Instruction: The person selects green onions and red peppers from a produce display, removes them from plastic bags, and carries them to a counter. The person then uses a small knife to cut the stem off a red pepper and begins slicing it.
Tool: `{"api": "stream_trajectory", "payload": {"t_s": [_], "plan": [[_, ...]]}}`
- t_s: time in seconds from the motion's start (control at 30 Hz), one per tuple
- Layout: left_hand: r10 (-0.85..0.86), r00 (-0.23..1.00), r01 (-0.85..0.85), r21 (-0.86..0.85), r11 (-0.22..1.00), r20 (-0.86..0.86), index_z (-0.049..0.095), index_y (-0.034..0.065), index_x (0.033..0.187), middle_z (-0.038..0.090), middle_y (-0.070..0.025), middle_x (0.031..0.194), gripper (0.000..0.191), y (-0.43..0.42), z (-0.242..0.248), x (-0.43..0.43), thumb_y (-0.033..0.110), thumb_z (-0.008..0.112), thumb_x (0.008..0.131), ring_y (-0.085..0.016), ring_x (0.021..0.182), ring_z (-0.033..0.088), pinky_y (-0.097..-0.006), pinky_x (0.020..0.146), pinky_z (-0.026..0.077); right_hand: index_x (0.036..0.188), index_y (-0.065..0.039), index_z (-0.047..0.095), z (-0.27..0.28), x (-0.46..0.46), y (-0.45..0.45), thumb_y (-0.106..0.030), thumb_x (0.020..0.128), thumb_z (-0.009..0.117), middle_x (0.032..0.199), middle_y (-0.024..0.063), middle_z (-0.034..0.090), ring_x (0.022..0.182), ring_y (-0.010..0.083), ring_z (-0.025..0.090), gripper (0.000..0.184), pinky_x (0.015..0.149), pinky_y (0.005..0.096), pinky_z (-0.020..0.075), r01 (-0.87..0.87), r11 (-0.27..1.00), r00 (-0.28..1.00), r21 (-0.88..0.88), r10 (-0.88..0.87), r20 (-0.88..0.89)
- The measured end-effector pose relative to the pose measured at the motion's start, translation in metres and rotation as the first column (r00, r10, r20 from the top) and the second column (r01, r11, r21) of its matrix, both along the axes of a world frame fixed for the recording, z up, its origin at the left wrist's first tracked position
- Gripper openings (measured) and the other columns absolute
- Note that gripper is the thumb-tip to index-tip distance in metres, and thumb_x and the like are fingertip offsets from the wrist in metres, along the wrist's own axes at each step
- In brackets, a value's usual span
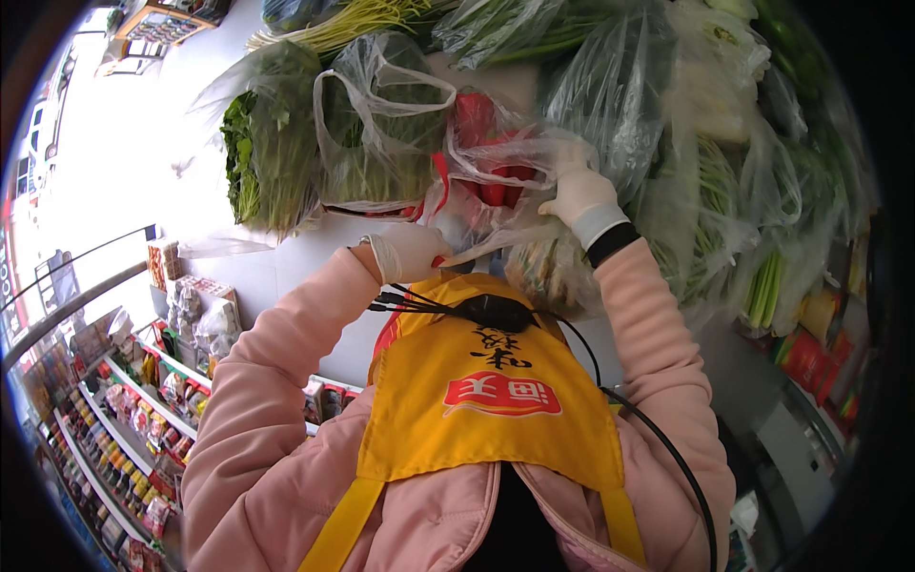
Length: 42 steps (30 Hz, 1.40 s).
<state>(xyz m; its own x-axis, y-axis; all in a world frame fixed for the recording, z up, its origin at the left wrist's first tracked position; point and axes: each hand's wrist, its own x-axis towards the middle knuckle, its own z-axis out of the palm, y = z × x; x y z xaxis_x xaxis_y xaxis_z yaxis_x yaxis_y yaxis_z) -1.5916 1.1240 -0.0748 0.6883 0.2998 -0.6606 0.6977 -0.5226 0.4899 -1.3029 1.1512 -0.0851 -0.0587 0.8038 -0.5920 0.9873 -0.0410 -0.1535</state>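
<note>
A clear plastic bag point(486, 161) with red peppers point(493, 182) inside lies in front of me, its mouth facing upward. My left hand point(411, 254), in a white glove, pinches the near edge of the plastic beside a small red thing at the fingertips. My right hand point(580, 187), also gloved, has its fingers on the bag's right side, with the thumb apart; the far fingertips are partly hidden by film. A red strip point(441, 175) stands at the bag's left side. Bagged green stems point(379, 157) lie to the left, and a bag of brownish produce point(549, 272) is below my right hand.
Bagged leafy greens point(275, 143) are at the left, yellowish shoots point(343, 28) behind. More bagged green vegetables point(615, 93) crowd the right side. Shop shelves point(129, 443) with packets stand at lower left, near a metal rail point(86, 304). A black cable point(672, 443) crosses my apron.
</note>
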Motion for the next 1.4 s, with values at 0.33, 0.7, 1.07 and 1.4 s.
{"api": "stream_trajectory", "payload": {"t_s": [0.33,0.7,1.07,1.4], "plan": [[0.281,0.911,-0.347,0.193,0.918,0.301,0.064,0.0072,0.128,0.071,-0.0110,0.105,0.041,-0.011,-0.031,0.065,0.028,0.065,0.092,-0.033,0.095,0.071,-0.0407,0.075,0.057,0.139,-0.005,0.055,-0.046,-0.023,0.020,-0.019,0.090,0.065,0.129,0.0234,0.062,0.121,0.0396,0.059,0.051,0.104,0.0432,0.0466,-0.153,0.944,0.906,0.294,0.252,-0.340],[0.426,0.840,-0.424,0.083,0.902,-0.336,0.079,0.0128,0.103,0.075,-0.0163,0.098,0.061,-0.093,-0.103,0.068,0.063,0.043,0.098,-0.032,0.091,0.073,-0.0413,0.079,0.056,0.132,-0.017,0.064,-0.057,-0.026,0.075,-0.055,0.092,0.060,0.141,0.0124,0.059,0.131,0.0365,0.052,0.055,0.110,0.0397,0.0423,-0.247,0.918,0.921,0.311,0.322,-0.220],[0.511,0.822,-0.444,0.279,0.851,-0.252,0.073,0.0133,0.111,0.073,-0.0119,0.108,0.025,-0.116,-0.088,0.042,0.026,0.070,0.089,-0.033,0.089,0.072,-0.0433,0.081,0.057,0.122,-0.018,0.072,-0.054,-0.042,0.079,-0.052,0.096,0.051,0.122,0.0146,0.069,0.120,0.0341,0.061,0.048,0.104,0.0448,0.0452,-0.365,0.874,0.885,0.320,0.433,-0.173],[0.618,0.785,-0.614,0.163,0.772,0.031,0.051,0.0186,0.141,0.072,-0.0115,0.102,0.047,-0.136,-0.106,0.081,0.021,0.059,0.095,-0.032,0.084,0.071,-0.0443,0.076,0.055,0.129,-0.014,0.067,-0.053,-0.086,0.129,-0.043,0.097,0.060,0.127,0.0133,0.068,0.118,0.0351,0.061,0.044,0.099,0.0429,0.0490,-0.508,0.751,0.758,0.421,0.622,-0.196]]}}
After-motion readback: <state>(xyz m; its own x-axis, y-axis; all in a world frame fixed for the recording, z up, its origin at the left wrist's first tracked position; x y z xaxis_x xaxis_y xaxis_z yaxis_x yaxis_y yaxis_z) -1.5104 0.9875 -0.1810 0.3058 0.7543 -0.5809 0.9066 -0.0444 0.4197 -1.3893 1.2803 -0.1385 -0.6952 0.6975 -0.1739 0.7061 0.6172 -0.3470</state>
